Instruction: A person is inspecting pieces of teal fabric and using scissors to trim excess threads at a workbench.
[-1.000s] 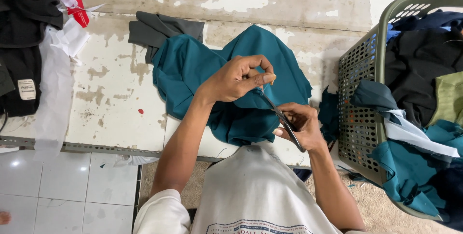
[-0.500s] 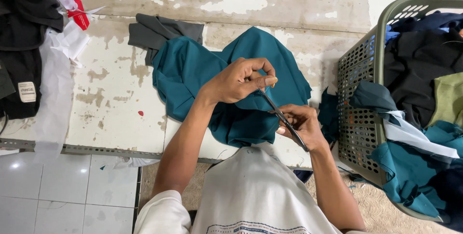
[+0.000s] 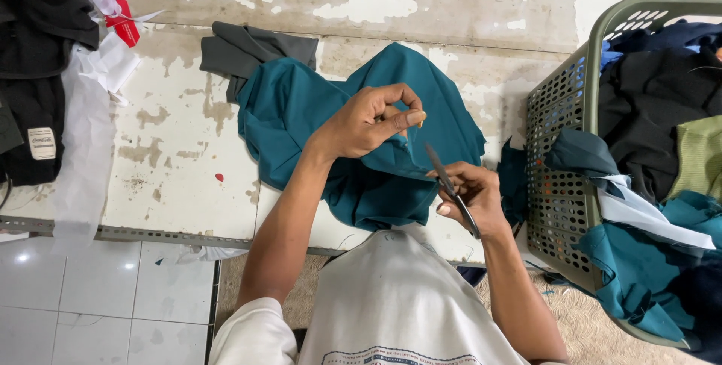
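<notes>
Nearest to us, our right hand is closed around a pair of dark thread snips, the blades pointing up and away toward the cloth. Just beyond it, our left hand is raised over the teal fabric, its fingers pinched narrowly together, thumb against fingertips, on something too small for us to make out; whether it is a thread or a fold of the cloth we cannot tell. The teal fabric lies spread on the table, a worn white surface with peeling paint, and its near edge hangs over the table's front toward our lap.

To our right, beside the table, stands a green perforated laundry basket. It is heaped full: more teal cloth spills over its near rim, with a strip of white material lying across it, a dark blue-grey piece draped over the side wall, black garments deeper in, and a pale green piece at the right edge.

Farther back on the table, a grey garment lies partly under the teal fabric. At the far left we see black clothing, white sheets and a small red item.
</notes>
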